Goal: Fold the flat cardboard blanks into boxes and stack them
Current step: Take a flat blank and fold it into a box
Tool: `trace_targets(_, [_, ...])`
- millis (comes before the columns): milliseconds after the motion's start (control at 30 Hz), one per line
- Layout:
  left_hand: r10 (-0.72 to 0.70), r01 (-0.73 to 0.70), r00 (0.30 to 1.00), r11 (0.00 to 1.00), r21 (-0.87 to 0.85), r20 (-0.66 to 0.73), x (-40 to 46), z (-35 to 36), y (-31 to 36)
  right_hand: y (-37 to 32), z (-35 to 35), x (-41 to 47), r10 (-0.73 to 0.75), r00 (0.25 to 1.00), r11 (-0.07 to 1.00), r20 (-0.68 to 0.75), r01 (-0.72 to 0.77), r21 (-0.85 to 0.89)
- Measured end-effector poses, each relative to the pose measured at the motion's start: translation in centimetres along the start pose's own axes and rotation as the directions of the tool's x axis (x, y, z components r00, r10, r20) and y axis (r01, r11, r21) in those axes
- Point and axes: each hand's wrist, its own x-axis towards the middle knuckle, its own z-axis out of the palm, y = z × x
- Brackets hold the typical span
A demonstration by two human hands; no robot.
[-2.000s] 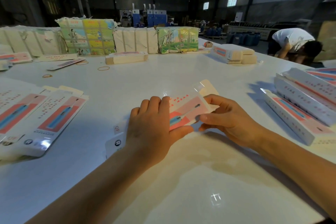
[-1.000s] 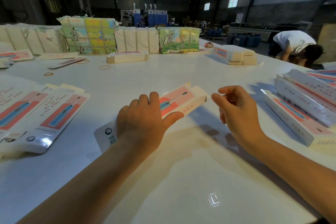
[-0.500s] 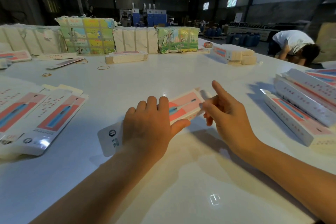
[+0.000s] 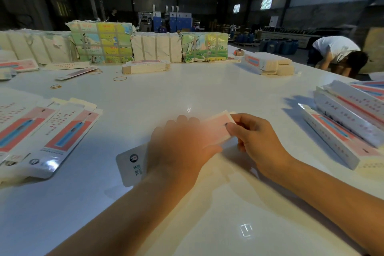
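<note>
Looking down from the head camera, I see one long box (image 4: 216,128) lying on the white table (image 4: 187,89) right in front of me, between my two hands. Its long axis runs diagonally: the near end, with a printed white tab, points toward my lower left, and the far end points up and to the right. My left hand (image 4: 180,145) lies over the middle of the box, with the fingers curled across the top and the thumb on the near side, so it grips the body. This hand is blurred, so I think the grip is firm, but I cannot be sure of that. My right hand (image 4: 255,139) is at the far right end, where its fingertips (image 4: 232,129) pinch the end of the box, probably to press the end flap closed.

The right hand is the nearer one to the end that needs work, and the left hand only steadies the box. In my judgement the coming move turns on this: the right hand must push along the long axis, toward the left hand, or the box will slide.

The flat blanks (image 4: 68,131) wait on my left, well apart from the hands. The finished boxes (image 4: 340,135) lie stacked on my right, nearer to the right hand, so that hand should carry this one over.
</note>
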Motion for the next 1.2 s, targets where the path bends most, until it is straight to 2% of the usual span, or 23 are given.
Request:
trace_targets(133, [-0.028, 0.029, 0.999, 0.999, 0.034, -0.014, 0.0, 0.7, -0.2, -0.2, 0.0, 0.2, -0.022, 0.999, 0.999, 0.049, 0.024, -0.048])
trace_targets(233, [-0.045, 0.045, 0.999, 0.998, 0.048, -0.014, 0.1, 0.8, -0.5, -0.3, -0.1, 0.3, -0.222, 0.974, 0.902, -0.034, 0.192, -0.388])
trace_targets(300, [-0.068, 0.068, 0.998, 0.997, 0.037, -0.016, 0.2, 0.5, -0.8, -0.3, -0.4, 0.6, -0.243, 0.960, 0.886, -0.137, 0.162, -0.435])
trace_targets(333, [-0.075, 0.076, 0.997, 0.996, 0.040, -0.018, 0.2, 0.5, -0.9, -0.3, -0.5, 1.0, -0.154, 0.973, 0.935, -0.173, 0.087, -0.343])
trace_targets(400, [-0.087, 0.088, 0.996, 0.996, 0.033, -0.006, 0.2, 0.5, -1.0, -0.9, -0.3, 1.5, 0.149, 0.983, 0.987, -0.104, -0.142, 0.072])
trace_targets(433, [-0.092, 0.092, 0.996, 0.996, 0.020, 0.010, 0.2, 0.6, -0.9, -1.0, -0.2, 1.7, 0.295, 0.955, 0.906, 0.029, -0.289, 0.310])
trace_targets(467, [-0.094, 0.094, 0.995, 0.996, 0.004, 0.028, 0.3, 0.7, -0.8, -1.1, -0.1, 1.9, 0.383, 0.907, 0.774, 0.175, -0.419, 0.475])
trace_targets(500, [-0.091, 0.091, 0.995, 0.996, -0.009, 0.039, 0.3, 0.8, -0.9, -1.3, -0.1, 2.1, 0.420, 0.865, 0.677, 0.274, -0.500, 0.541])
trace_targets(533, [-0.083, 0.084, 0.996, 0.996, -0.017, 0.042, 0.4, 0.8, -0.9, -1.5, -0.1, 2.3, 0.424, 0.847, 0.647, 0.319, -0.530, 0.548])
trace_targets(633, [-0.070, 0.071, 0.997, 0.997, -0.034, 0.020, 0.7, 0.9, -1.2, -2.1, 0.5, 3.4, 0.373, 0.894, 0.698, 0.250, -0.447, 0.559])
trace_targets(667, [-0.077, 0.077, 0.997, 0.996, -0.044, 0.011, 0.7, 0.9, -1.2, -2.2, 0.8, 3.6, 0.324, 0.929, 0.762, 0.178, -0.368, 0.534])
trace_targets(700, [-0.087, 0.087, 0.996, 0.995, -0.055, 0.005, 0.8, 0.8, -1.2, -2.2, 1.2, 3.5, 0.230, 0.969, 0.870, 0.093, -0.247, 0.427])
trace_targets(733, [-0.096, 0.096, 0.995, 0.993, -0.065, 0.002, 0.8, 0.7, -1.2, -1.9, 1.5, 3.2, 0.074, 0.997, 0.977, 0.011, -0.074, 0.201])
trace_targets(767, [-0.103, 0.103, 0.995, 0.992, -0.075, -0.001, 0.8, 0.6, -1.3, -1.4, 1.7, 2.8, -0.110, 0.994, 0.990, -0.017, 0.108, -0.086])
trace_targets(800, [-0.107, 0.107, 0.994, 0.991, -0.086, -0.002, 0.7, 0.5, -1.4, -0.8, 1.6, 2.6, -0.271, 0.962, 0.910, 0.013, 0.261, -0.322])
trace_targets(833, [-0.105, 0.104, 0.994, 0.991, -0.089, -0.005, 0.6, 0.5, -1.4, -0.5, 1.5, 2.4, -0.374, 0.925, 0.805, 0.071, 0.362, -0.470])
trace_targets(867, [-0.099, 0.098, 0.995, 0.992, -0.083, -0.004, 0.6, 0.5, -1.5, -0.2, 1.3, 2.5, -0.431, 0.894, 0.724, 0.124, 0.425, -0.544])
trace_targets(933, [-0.083, 0.084, 0.996, 0.995, -0.049, 0.017, 0.6, 0.5, -1.8, -0.1, 0.9, 2.7, -0.440, 0.880, 0.664, 0.177, 0.452, -0.596])
trace_targets(967, [-0.074, 0.075, 0.997, 0.997, -0.031, 0.025, 0.7, 0.7, -1.9, 0.0, 1.0, 2.7, -0.405, 0.899, 0.701, 0.169, 0.423, -0.574])
trace_targets(1000, [-0.061, 0.061, 0.998, 0.998, -0.013, 0.029, 0.7, 0.8, -2.0, 0.0, 1.2, 2.6, -0.342, 0.931, 0.797, 0.129, 0.360, -0.484])
trace_targets(1067, [-0.035, 0.034, 0.999, 0.999, 0.017, 0.029, 0.7, 1.0, -2.3, 0.0, 1.8, 2.3, -0.114, 0.992, 0.992, 0.052, 0.117, -0.050])
trace_targets(1133, [-0.032, 0.032, 0.999, 0.999, 0.011, 0.012, 0.6, 0.9, -2.4, -0.3, 1.9, 2.5, 0.132, 0.987, 0.939, 0.087, -0.152, 0.309])
trace_targets(1200, [-0.039, 0.038, 0.999, 0.999, -0.027, -0.012, 0.6, 0.5, -2.4, -0.2, 1.6, 3.0, 0.203, 0.970, 0.867, 0.131, -0.241, 0.437])
